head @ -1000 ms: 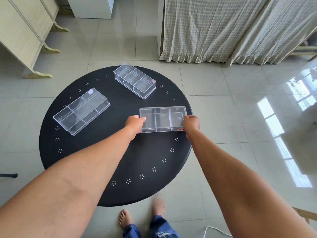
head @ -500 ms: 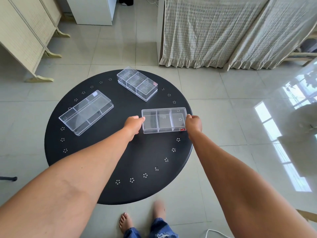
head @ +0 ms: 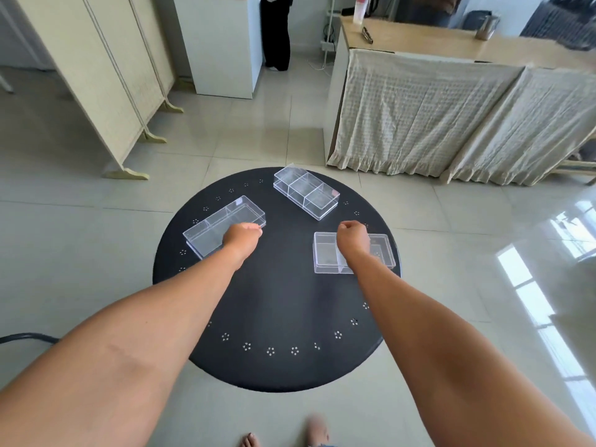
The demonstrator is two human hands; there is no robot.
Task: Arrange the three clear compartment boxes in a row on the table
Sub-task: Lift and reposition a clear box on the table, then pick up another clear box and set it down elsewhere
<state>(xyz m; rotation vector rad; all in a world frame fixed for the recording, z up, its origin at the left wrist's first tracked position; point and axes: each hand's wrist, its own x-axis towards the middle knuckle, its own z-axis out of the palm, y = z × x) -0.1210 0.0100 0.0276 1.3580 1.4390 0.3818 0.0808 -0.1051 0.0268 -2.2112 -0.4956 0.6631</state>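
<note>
pale floor tiles surround a round black table (head: 277, 304) ringed with small flower-shaped perforations, and a cloth-draped counter (head: 419, 114) stands beyond it at about 1 o'clock. three clear compartment boxes lie well apart on the tabletop, not in a line: the left box (head: 222, 225) at about 10 o'clock, set on a diagonal; the far box (head: 306, 191) at about 12 o'clock, also angled; the right box (head: 353, 253) at about 3 o'clock, lying roughly square to the viewer near the table's edge. the left hand (head: 242, 237) sits at the near right corner of the left box, fingers curled together, their tips just at that corner; whether they actually grip it cannot be told. the right hand (head: 353, 237) is a loose fist over the far edge of the right box, fingers curled in, covering its middle; contact with the lid cannot be told.
</note>
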